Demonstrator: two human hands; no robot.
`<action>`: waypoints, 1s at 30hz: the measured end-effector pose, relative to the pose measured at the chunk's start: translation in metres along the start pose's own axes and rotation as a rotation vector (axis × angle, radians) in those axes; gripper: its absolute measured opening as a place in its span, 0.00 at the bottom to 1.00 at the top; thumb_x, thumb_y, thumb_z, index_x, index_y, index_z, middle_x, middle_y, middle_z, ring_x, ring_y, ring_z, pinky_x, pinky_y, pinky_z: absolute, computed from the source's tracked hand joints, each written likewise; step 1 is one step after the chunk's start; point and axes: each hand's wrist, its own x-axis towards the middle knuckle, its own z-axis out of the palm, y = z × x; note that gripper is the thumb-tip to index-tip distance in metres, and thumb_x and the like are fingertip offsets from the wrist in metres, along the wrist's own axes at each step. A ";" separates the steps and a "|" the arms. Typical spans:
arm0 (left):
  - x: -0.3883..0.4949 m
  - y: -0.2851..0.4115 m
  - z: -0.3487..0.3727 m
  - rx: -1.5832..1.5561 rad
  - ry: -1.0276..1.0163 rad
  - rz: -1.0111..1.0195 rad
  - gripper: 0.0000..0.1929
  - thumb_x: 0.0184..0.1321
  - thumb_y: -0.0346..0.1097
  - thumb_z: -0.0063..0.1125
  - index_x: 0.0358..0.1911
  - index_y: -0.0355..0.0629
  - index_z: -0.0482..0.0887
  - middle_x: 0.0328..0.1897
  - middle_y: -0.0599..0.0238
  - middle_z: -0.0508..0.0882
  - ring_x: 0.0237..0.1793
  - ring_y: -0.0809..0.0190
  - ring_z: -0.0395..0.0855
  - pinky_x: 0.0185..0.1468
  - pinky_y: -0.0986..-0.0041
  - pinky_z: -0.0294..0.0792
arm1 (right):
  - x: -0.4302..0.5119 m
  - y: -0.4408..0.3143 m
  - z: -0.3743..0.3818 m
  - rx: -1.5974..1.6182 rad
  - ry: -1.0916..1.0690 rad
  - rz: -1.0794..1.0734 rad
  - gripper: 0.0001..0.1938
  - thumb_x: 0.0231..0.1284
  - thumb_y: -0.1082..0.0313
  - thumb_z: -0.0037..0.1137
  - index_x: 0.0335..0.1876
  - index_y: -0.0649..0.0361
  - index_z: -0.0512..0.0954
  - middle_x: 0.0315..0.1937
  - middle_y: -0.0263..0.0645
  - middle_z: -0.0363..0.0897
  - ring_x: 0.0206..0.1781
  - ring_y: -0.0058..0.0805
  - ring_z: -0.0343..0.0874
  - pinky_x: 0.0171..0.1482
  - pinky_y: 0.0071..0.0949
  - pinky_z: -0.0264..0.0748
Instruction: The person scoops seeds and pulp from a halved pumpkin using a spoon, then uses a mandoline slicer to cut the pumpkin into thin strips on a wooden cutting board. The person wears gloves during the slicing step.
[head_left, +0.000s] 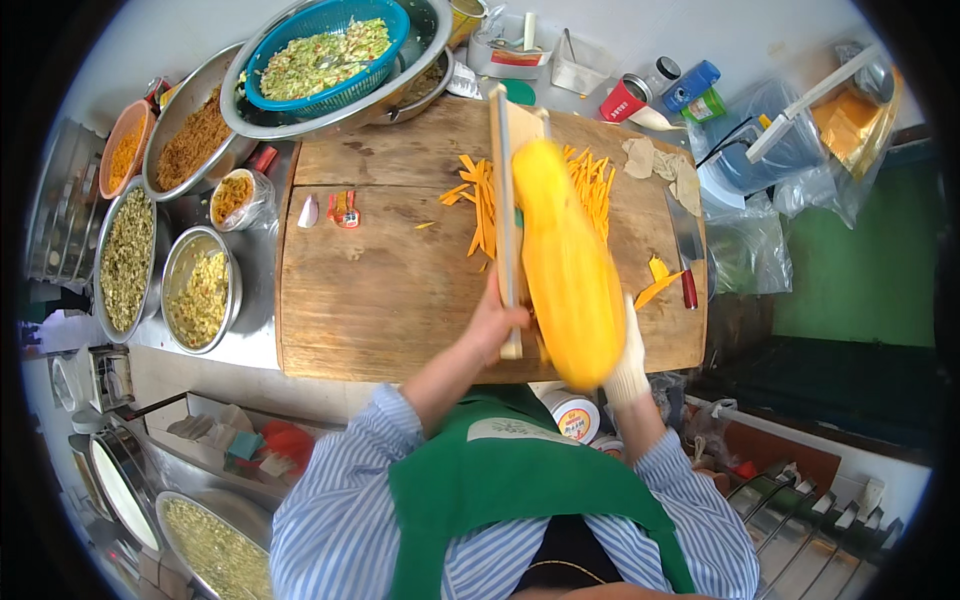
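My bare left hand (495, 322) grips the near end of a wooden-framed shredder board (505, 217), which is tipped up on its edge. A large peeled yellow-orange squash (568, 270), slightly blurred, lies lengthwise against the board's right side. My right hand (627, 367), in a white knit glove, holds the squash low on its right side; its fingers are partly hidden behind it. Orange squash strips (486, 202) are heaped on both sides of the board, on a wooden cutting board (375, 292).
A red-handled knife (688, 262) and peelings (656, 285) lie at right. A garlic clove (308, 212) and a small red wrapper (344, 209) lie at left. Steel bowls of chopped fillings (201, 289) and a blue basket (390, 56) crowd the left and back. Plastic bags (750, 247) hang right.
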 end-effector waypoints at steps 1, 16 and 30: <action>-0.006 -0.025 -0.001 -0.013 -0.031 0.039 0.56 0.38 0.14 0.47 0.76 0.55 0.41 0.68 0.61 0.67 0.60 0.57 0.72 0.52 0.70 0.73 | 0.017 -0.004 0.019 -0.049 -0.017 -0.068 0.28 0.72 0.43 0.40 0.67 0.56 0.68 0.64 0.42 0.72 0.64 0.41 0.72 0.66 0.41 0.68; -0.026 -0.018 0.003 -0.031 0.023 0.048 0.52 0.42 0.14 0.47 0.76 0.53 0.44 0.65 0.60 0.69 0.55 0.59 0.74 0.50 0.71 0.73 | 0.015 -0.009 0.027 -0.155 -0.073 -0.017 0.30 0.73 0.42 0.40 0.68 0.58 0.67 0.66 0.43 0.70 0.66 0.39 0.70 0.69 0.39 0.64; -0.027 -0.017 0.005 -0.116 0.024 0.026 0.53 0.42 0.14 0.48 0.76 0.55 0.43 0.68 0.59 0.67 0.60 0.57 0.72 0.56 0.70 0.71 | 0.018 -0.009 0.029 -0.151 0.001 -0.030 0.26 0.72 0.45 0.42 0.64 0.57 0.70 0.62 0.42 0.74 0.58 0.40 0.77 0.61 0.38 0.74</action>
